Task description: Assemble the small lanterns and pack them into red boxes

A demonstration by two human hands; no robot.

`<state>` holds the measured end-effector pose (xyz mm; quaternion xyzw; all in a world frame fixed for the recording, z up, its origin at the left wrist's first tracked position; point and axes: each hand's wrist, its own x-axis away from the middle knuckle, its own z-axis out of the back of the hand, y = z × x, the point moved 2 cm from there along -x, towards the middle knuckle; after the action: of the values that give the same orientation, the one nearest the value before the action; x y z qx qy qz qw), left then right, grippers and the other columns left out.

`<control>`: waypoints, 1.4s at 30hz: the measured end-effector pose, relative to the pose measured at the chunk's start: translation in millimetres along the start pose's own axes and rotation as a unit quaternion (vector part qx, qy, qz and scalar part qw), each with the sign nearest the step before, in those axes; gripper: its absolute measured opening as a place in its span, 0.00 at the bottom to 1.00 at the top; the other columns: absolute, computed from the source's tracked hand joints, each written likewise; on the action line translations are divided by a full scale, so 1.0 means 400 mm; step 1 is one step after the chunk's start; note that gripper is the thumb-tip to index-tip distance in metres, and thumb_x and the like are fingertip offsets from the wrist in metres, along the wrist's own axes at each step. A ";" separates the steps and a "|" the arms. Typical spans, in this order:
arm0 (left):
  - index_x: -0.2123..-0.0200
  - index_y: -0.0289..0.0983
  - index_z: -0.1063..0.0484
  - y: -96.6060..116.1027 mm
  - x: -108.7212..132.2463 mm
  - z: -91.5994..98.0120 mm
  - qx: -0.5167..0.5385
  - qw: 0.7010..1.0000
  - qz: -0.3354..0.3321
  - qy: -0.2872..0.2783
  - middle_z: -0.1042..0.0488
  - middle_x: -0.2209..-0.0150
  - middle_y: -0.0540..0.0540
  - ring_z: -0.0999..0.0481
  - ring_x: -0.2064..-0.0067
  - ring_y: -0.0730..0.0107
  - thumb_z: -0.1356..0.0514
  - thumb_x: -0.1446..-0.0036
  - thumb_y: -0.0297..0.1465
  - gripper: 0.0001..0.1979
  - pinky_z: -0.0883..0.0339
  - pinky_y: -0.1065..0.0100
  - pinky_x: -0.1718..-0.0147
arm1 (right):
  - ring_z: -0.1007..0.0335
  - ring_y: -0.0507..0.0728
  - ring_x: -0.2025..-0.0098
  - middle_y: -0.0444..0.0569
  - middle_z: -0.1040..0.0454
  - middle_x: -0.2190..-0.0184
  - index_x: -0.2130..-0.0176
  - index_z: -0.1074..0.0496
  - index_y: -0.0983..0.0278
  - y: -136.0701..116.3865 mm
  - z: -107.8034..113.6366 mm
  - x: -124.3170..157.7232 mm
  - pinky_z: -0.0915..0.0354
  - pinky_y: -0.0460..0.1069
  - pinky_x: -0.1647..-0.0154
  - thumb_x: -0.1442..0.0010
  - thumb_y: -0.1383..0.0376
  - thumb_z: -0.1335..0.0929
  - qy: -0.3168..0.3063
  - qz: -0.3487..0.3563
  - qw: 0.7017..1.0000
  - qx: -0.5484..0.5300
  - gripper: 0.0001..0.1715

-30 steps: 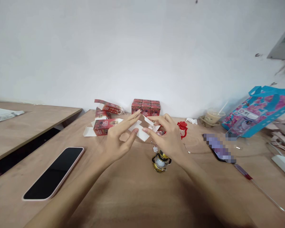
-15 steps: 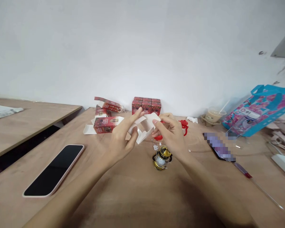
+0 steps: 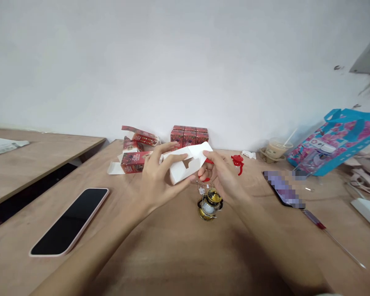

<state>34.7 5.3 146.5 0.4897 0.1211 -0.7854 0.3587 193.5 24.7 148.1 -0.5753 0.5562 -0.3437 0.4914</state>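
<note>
A white folded carton insert [image 3: 180, 169] with a cut-out is held up between both hands over the table. My left hand [image 3: 157, 176] grips its left end, fingers on top and thumb beneath. My right hand [image 3: 220, 174] pinches its right end between thumb and fingers. Below the hands, a small gold and black lantern [image 3: 210, 204] stands on the table. Red plastic parts are partly hidden behind my right hand. Left of my left hand lies an open red printed box [image 3: 132, 163].
Stacked red boxes [image 3: 189, 136] stand by the wall. A black phone [image 3: 70, 222] lies left. On the right are a red lantern piece [image 3: 237, 163], a drink cup [image 3: 275, 149], a second phone [image 3: 283, 189], a screwdriver [image 3: 339, 242] and a blue bag [image 3: 336, 142].
The white insert has been turned and its long side now shows. My left hand has closed on its left end, and my right hand's grip has shifted.
</note>
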 end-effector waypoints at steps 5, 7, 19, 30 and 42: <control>0.55 0.40 0.34 -0.004 0.007 0.001 0.044 0.999 -0.014 0.022 0.33 0.54 0.42 0.31 0.51 0.59 0.39 0.46 0.35 0.16 0.33 0.56 0.55 | 0.33 0.49 0.77 0.41 0.30 0.77 0.70 0.34 0.63 -0.009 -0.002 0.005 0.34 0.44 0.77 0.49 0.57 0.31 -0.050 0.057 0.996 0.048 0.12; 0.56 0.40 0.34 -0.006 0.009 0.000 0.061 0.997 0.001 0.037 0.33 0.54 0.42 0.31 0.51 0.59 0.41 0.45 0.34 0.12 0.34 0.57 0.55 | 0.30 0.51 0.67 0.43 0.28 0.70 0.62 0.32 0.60 -0.014 -0.001 0.008 0.31 0.47 0.67 0.46 0.56 0.31 -0.068 0.100 0.990 0.069 0.13; 0.65 0.38 0.36 0.012 0.018 0.003 0.003 0.999 -0.015 0.035 0.33 0.58 0.41 0.30 0.57 0.58 0.42 0.52 0.29 0.09 0.33 0.55 0.60 | 0.29 0.50 0.65 0.43 0.31 0.61 0.61 0.36 0.58 -0.001 -0.024 0.019 0.31 0.48 0.65 0.48 0.58 0.27 -0.176 0.059 0.980 0.076 0.18; 0.54 0.38 0.41 0.018 0.010 -0.007 -0.052 0.993 -0.089 0.048 0.31 0.58 0.39 0.30 0.56 0.55 0.36 0.54 0.36 0.25 0.35 0.55 0.60 | 0.31 0.48 0.69 0.40 0.33 0.67 0.64 0.40 0.59 -0.012 -0.018 0.020 0.33 0.44 0.71 0.48 0.66 0.29 -0.166 0.081 0.981 0.068 0.16; 0.50 0.39 0.43 0.012 0.010 -0.002 -0.034 0.993 -0.092 0.064 0.30 0.58 0.42 0.28 0.57 0.59 0.35 0.52 0.33 0.28 0.34 0.59 0.61 | 0.30 0.49 0.67 0.41 0.32 0.64 0.63 0.41 0.58 -0.002 -0.029 0.028 0.31 0.46 0.68 0.46 0.63 0.30 -0.093 0.146 0.979 0.108 0.15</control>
<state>37.5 0.7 143.5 0.5128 0.2151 -0.7778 0.2930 184.4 11.7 150.3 -0.4612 0.5452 -0.2714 0.6453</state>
